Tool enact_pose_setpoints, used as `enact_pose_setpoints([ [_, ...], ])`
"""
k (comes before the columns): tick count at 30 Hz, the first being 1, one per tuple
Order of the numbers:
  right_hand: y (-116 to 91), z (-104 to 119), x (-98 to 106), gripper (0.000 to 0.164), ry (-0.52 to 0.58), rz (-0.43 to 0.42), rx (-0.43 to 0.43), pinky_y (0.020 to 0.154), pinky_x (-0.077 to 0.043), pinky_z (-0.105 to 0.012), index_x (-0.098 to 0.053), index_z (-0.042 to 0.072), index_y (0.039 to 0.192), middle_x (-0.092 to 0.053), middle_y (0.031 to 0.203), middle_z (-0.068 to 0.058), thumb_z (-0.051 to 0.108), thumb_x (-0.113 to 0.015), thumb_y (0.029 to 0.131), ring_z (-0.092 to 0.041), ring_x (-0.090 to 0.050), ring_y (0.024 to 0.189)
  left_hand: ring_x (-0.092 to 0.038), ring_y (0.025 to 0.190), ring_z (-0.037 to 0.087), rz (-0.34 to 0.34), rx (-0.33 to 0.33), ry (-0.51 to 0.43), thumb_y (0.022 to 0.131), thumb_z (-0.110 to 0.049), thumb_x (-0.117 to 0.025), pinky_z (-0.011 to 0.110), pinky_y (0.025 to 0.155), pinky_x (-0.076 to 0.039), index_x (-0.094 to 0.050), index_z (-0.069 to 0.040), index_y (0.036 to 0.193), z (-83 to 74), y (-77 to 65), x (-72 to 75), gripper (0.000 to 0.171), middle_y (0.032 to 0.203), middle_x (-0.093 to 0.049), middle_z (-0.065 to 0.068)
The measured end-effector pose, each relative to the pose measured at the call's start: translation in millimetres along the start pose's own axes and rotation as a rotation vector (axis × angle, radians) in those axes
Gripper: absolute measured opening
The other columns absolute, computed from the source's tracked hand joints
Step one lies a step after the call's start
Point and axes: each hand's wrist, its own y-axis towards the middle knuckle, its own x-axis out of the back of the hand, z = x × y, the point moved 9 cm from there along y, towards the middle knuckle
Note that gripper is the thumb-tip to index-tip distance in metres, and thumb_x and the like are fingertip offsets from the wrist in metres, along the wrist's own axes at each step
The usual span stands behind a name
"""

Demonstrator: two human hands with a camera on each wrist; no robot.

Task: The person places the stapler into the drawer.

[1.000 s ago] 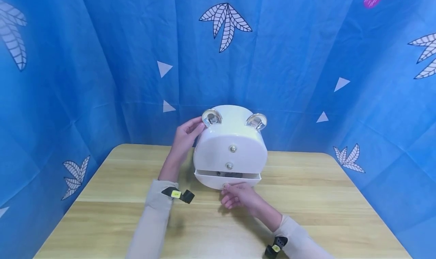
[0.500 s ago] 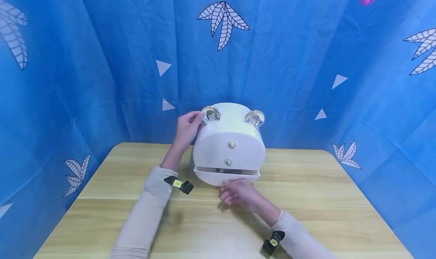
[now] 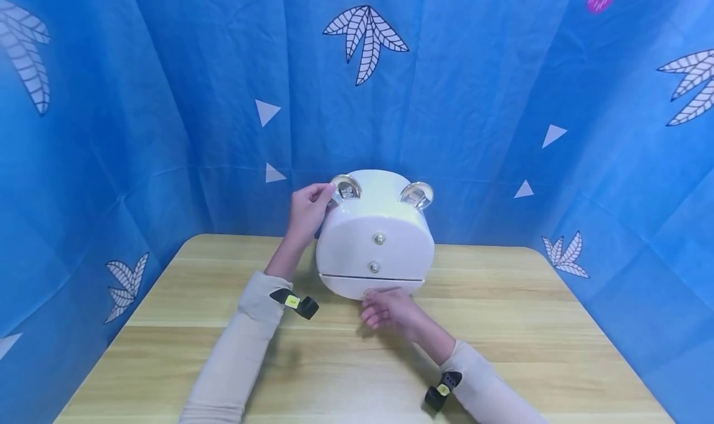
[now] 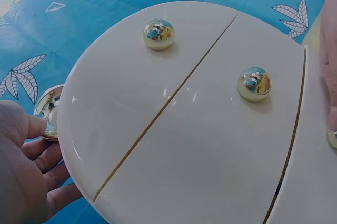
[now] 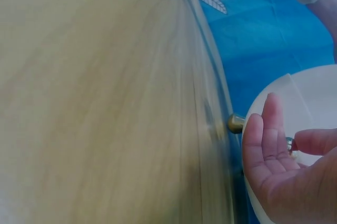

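A white rounded drawer box (image 3: 351, 244) with gold ear-shaped trims stands at the middle of the table. Its lowest drawer (image 3: 340, 284) sits almost flush, a thin dark line above it. My left hand (image 3: 307, 210) pinches the box's left gold ear (image 4: 50, 111), thumb on its face, other fingers beside the box's side. Below the front, my right hand (image 3: 393, 309) pinches the lowest drawer's gold knob (image 5: 290, 145) between thumb and index finger, its other fingers loosely bent. Two more gold knobs, an upper one (image 4: 159, 34) and a middle one (image 4: 255, 84), show on the front.
The box stands towards the back of a pale wooden table (image 3: 502, 337). A blue curtain (image 3: 474, 101) with leaf prints hangs behind and on both sides. Under the box shows a small gold foot (image 5: 236, 123). Each wrist wears a black strap with a camera.
My right hand has pushed the lowest drawer inward; the gap above it, with something dark inside, has narrowed to a line. My left hand has shifted slightly up onto the ear.
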Motion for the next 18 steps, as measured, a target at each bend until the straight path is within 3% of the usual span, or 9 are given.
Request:
enact_pose_setpoints([
  [4, 5.3, -1.1, 3.0, 0.04, -0.003, -0.008, -0.008, 0.071, -0.061, -0.025, -0.057, -0.018, 0.119, -0.074, 0.079, -0.002, 0.019, -0.052, 0.106, -0.009, -0.069, 0.068, -0.064, 0.095, 0.023, 0.003, -0.01, -0.015, 0.102, -0.03, -0.064, 0.044, 0.087, -0.057, -0.073, 0.0, 0.118, -1.5, -1.6, 0.2, 0.034, 0.11, -0.072, 0.019],
  [12, 7.0, -1.2, 5.6, 0.038, 0.017, 0.017, -0.025, 0.073, -0.061, -0.025, -0.056, -0.017, 0.12, -0.074, 0.08, -0.001, 0.018, -0.052, 0.105, -0.01, -0.07, 0.07, -0.064, 0.096, 0.024, 0.004, 0.004, 0.005, 0.103, -0.03, -0.062, 0.039, 0.084, -0.057, -0.072, 0.0, 0.12, -3.7, -4.3, -2.3, 0.036, 0.112, -0.072, 0.019],
  [18, 6.7, -2.9, 5.7, 0.041, 0.011, 0.029, -0.011, 0.074, -0.061, -0.026, -0.056, -0.018, 0.121, -0.074, 0.082, -0.002, 0.02, -0.054, 0.105, -0.011, -0.07, 0.072, -0.066, 0.111, 0.032, 0.004, 0.028, 0.019, 0.102, -0.031, -0.063, 0.047, 0.099, -0.057, -0.07, 0.0, 0.125, -0.2, -5.9, -1.2, 0.039, 0.122, -0.071, 0.02],
])
